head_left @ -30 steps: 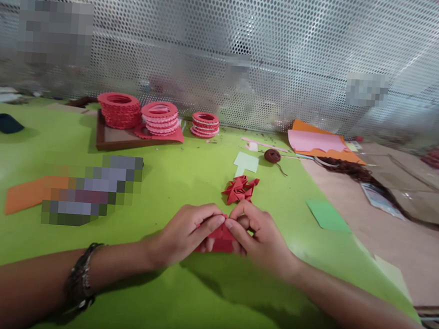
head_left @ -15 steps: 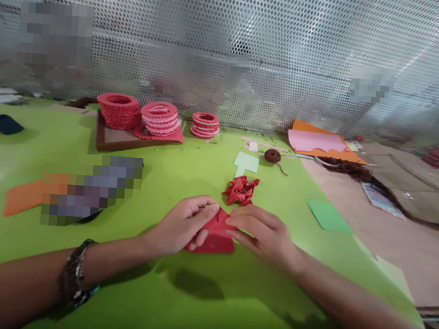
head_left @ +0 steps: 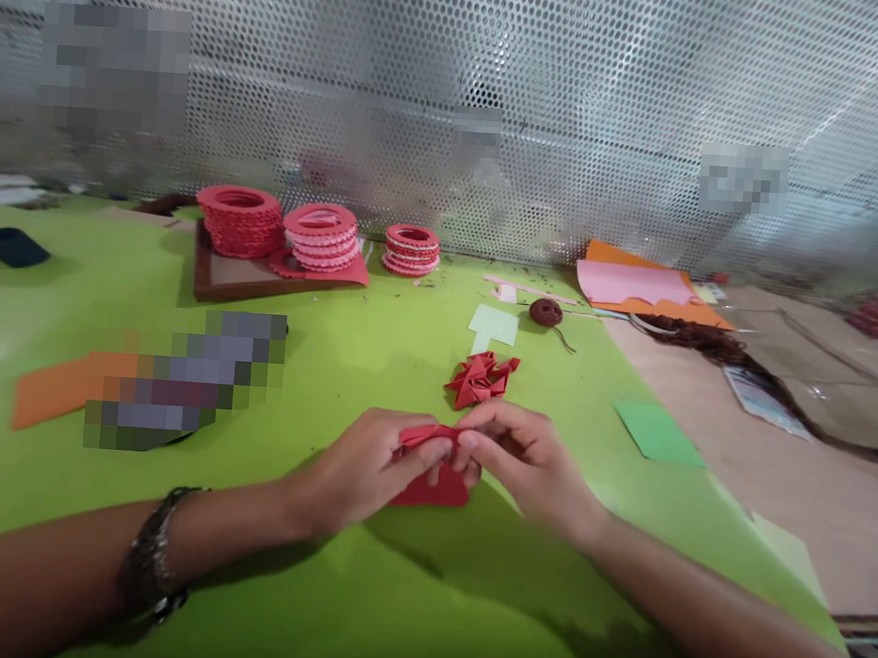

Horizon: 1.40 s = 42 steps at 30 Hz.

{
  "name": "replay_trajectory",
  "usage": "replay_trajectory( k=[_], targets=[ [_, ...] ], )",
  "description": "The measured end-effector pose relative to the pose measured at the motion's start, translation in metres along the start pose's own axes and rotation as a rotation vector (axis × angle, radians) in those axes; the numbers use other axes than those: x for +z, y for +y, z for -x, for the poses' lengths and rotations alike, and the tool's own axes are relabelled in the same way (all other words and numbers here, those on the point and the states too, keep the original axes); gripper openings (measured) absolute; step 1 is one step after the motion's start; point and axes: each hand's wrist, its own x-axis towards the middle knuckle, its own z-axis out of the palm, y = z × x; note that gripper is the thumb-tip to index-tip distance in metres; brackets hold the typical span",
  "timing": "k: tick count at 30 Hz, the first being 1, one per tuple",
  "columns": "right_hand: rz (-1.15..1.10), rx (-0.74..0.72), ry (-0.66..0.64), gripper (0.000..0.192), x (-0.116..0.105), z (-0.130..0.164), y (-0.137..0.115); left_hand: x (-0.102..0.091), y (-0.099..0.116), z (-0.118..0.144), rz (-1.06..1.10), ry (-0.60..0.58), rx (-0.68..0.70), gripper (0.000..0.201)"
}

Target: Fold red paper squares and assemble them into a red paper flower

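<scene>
Right in front of the person, it's all about the folded red paper (head_left: 423, 434), stretched crosswise between the two hands, its long axis running left to right. The left hand (head_left: 363, 469) has its end pinched between thumb and fingers; the right hand (head_left: 531, 466) meets it at the other end, fingertips closed together on the edge. Neither hand is nearer: both are touching! Just below, on the near side, lies a flat red sheet (head_left: 435, 491), partly covered by fingers; whether it joins the folded piece, I can't tell. Just beyond the knuckles sits a spiky red paper cluster (head_left: 481, 380). Underneath, a bright green tabletop (head_left: 300, 600), smooth, with paper pieces scattered about, and at the back a perforated metal screen (head_left: 398, 56) rises behind it all.
</scene>
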Motion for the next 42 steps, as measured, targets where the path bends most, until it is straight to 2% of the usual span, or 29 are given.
replay_trajectory(
  k=[4,10,17,21,24,30,33,38,42],
  targets=[
    [-0.164,0.045,-0.048,0.020,-0.004,-0.002,-0.002,-0.002,0.002,0.000,0.121,-0.023,-0.084,0.029],
    [-0.270,0.107,-0.050,0.007,-0.006,-0.004,0.000,-0.002,0.004,-0.001,0.172,-0.030,-0.116,0.030],
    [-0.026,0.081,-0.025,0.011,-0.004,-0.001,-0.002,-0.001,0.001,-0.002,0.132,-0.047,-0.107,0.032],
    [0.209,-0.004,0.055,0.013,0.000,0.000,-0.004,0.000,0.000,-0.001,0.124,-0.065,-0.088,0.034],
    [0.327,-0.086,0.119,0.012,0.002,0.001,-0.004,0.002,-0.001,-0.001,0.167,-0.067,-0.140,0.032],
    [0.332,-0.164,0.221,0.005,0.003,0.004,-0.004,0.002,0.000,-0.003,0.210,-0.066,-0.175,0.036],
    [0.339,-0.192,0.224,0.006,0.004,0.004,-0.003,0.001,0.001,-0.004,0.189,-0.059,-0.156,0.037],
    [0.247,-0.109,0.194,0.005,0.005,0.002,-0.001,0.000,0.002,-0.004,0.141,-0.045,-0.138,0.034],
    [0.294,-0.169,0.192,0.002,0.005,0.003,0.000,0.000,0.002,-0.004,0.211,-0.066,-0.182,0.036]
  ],
)
